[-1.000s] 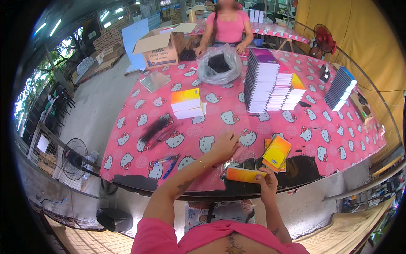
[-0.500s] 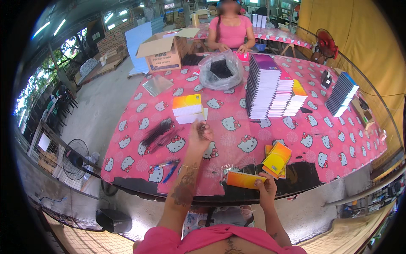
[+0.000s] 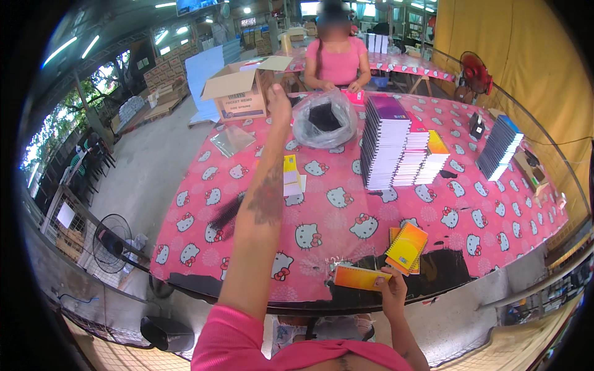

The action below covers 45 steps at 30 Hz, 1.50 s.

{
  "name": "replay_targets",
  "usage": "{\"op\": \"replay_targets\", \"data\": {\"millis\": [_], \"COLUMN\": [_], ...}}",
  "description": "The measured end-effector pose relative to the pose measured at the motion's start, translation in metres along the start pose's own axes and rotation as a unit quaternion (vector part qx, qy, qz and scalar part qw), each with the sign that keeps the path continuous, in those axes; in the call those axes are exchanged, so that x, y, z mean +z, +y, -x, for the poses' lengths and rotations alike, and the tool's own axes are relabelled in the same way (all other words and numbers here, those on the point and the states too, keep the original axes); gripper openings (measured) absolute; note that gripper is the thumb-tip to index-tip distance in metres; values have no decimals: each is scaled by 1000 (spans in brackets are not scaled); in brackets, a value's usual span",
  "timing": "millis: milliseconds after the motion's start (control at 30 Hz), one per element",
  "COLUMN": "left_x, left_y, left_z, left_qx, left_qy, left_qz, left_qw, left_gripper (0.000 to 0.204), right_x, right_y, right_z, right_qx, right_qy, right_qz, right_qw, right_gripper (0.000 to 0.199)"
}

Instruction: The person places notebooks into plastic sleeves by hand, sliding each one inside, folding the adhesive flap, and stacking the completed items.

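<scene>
My right hand grips a small orange-yellow notebook by its right end, thumb on top, at the table's near edge. Two or more yellow spiral notebooks lie stacked just beyond it. My left arm stretches far across the table. My left hand is beside the right side of an open cardboard box; its fingers are too unclear to read. Under that forearm, a yellow-topped stack of small pads and black spiral wires are partly covered.
A clear plastic bag with black contents stands mid-table. Right of it rise tall stacks of spiral notebooks, with a blue-covered stack farther right. Across the table, a person in pink handles a pink notebook. Clear plastic sheets lie left.
My left hand has moved from beside the yellow-topped stack to the far side, by the cardboard box. My right hand keeps the notebook in nearly the same place. The view has tilted up slightly.
</scene>
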State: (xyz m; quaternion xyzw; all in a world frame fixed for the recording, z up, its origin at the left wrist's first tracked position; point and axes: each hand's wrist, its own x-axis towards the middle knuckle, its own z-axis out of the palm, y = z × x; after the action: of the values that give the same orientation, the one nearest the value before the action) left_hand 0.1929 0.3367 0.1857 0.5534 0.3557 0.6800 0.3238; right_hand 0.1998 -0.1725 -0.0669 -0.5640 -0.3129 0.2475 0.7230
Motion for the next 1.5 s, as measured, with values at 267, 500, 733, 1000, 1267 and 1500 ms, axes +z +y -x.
{"op": "replay_targets", "data": {"millis": [267,500,733,1000,1267,1500], "left_x": [-72,-210,-204,-212,-225,-289], "left_y": [2,0,-1,-2,-42,-113], "left_z": [149,358,388,387,331,180], "left_qx": [-75,-56,46,19,65,213], "left_qy": [-337,-515,-434,-425,-338,-336], "left_qz": [100,12,-88,-90,-72,-535], "left_qw": [933,855,895,900,936,746], "left_gripper": [61,67,45,41,37,21], "right_x": [-19,9,28,27,23,28], "right_y": [-1,-4,-2,-5,-6,-4], "right_z": [-2,-20,-37,-48,-41,-43], "right_qx": [9,-6,18,48,49,50], "right_qy": [42,23,-54,-138,-142,-136], "right_qz": [-7,33,37,65,85,67], "right_qw": [999,999,998,987,985,987], "right_gripper": [24,27,31,32,20,21]}}
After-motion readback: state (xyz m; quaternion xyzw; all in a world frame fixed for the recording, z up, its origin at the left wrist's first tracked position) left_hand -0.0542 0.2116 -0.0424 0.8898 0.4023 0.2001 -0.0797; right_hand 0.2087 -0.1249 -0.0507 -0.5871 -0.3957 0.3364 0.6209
